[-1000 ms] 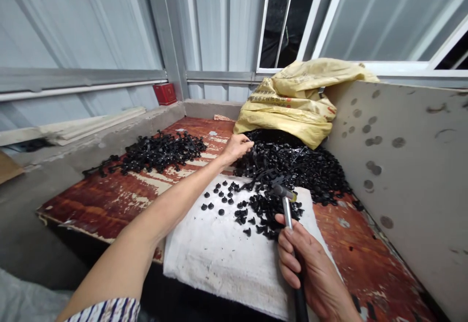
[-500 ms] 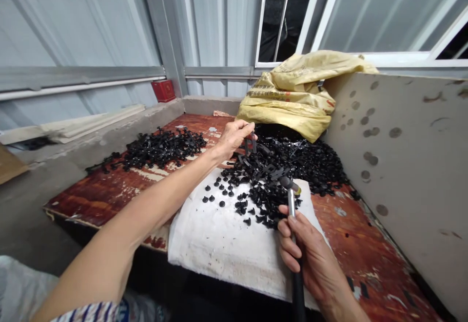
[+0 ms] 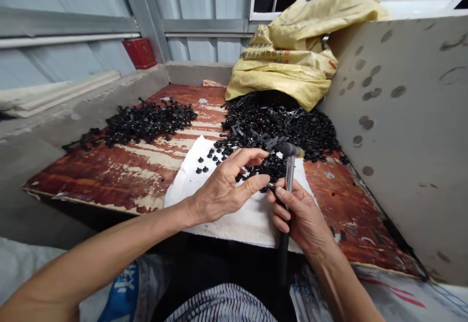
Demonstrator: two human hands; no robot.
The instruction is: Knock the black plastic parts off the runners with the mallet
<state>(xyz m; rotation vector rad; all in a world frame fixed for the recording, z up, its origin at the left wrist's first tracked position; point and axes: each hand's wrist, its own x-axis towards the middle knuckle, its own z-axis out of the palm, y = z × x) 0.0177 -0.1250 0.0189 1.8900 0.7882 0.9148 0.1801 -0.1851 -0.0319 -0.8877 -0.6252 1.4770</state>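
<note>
My right hand [image 3: 302, 215] is wrapped round the handle of a small mallet [image 3: 291, 150], which has a metal shaft, a black grip and a dark head with a yellow end. The mallet stands nearly upright, head on top. Left of it, my left hand [image 3: 234, 185] hovers over the white cloth [image 3: 244, 227], thumb and forefinger apart, with nothing visible between them. Small black plastic pieces [image 3: 263, 168] lie behind and partly under its view. Round black studs [image 3: 205, 169] sit singly on the cloth's left part. Something small and dark shows by the right fingertips, too little to name.
A large heap of black plastic parts [image 3: 278, 122] spills from a yellow sack [image 3: 281, 73] at the back. Another black pile [image 3: 146, 122] lies on the worn red tabletop [image 3: 124, 180]. A spotted pale panel [image 3: 398, 137] borders the right side; a red box [image 3: 139, 53] stands behind left.
My left hand has come back from the heap toward the mallet and its fingers have parted; the dark piece it held no longer shows there. The view has tilted down.
</note>
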